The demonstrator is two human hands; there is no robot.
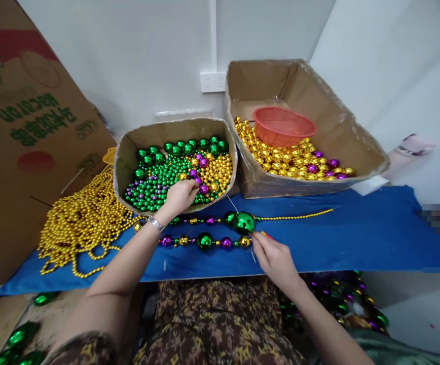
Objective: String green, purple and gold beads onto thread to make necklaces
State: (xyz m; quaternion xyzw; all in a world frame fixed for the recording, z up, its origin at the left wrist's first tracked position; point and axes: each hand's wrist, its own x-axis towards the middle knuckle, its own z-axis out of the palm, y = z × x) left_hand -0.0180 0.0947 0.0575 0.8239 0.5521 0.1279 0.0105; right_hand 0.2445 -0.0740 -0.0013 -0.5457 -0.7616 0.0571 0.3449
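My left hand (182, 196) reaches over the front rim of the smaller cardboard box (170, 131). Its fingers are pinched together beside purple beads (204, 189); what they hold, if anything, is hidden. Below, a string of green, purple and gold beads (205, 241) lies across the blue cloth (341, 243). My right hand (275, 258) pinches the string at its right end, by a gold bead (245, 241). A large green bead (244, 223) sits just above those fingertips, with a thin pale needle-like piece sticking up from it. Something small, red and yellow shows behind the fingers.
A larger box (307, 182) at the back right holds gold and purple beads and a red plastic basket (283, 126). Gold bead chains (86, 218) are heaped on the left beside a tall carton (33, 152). More green beads (18, 334) lie below the table edge.
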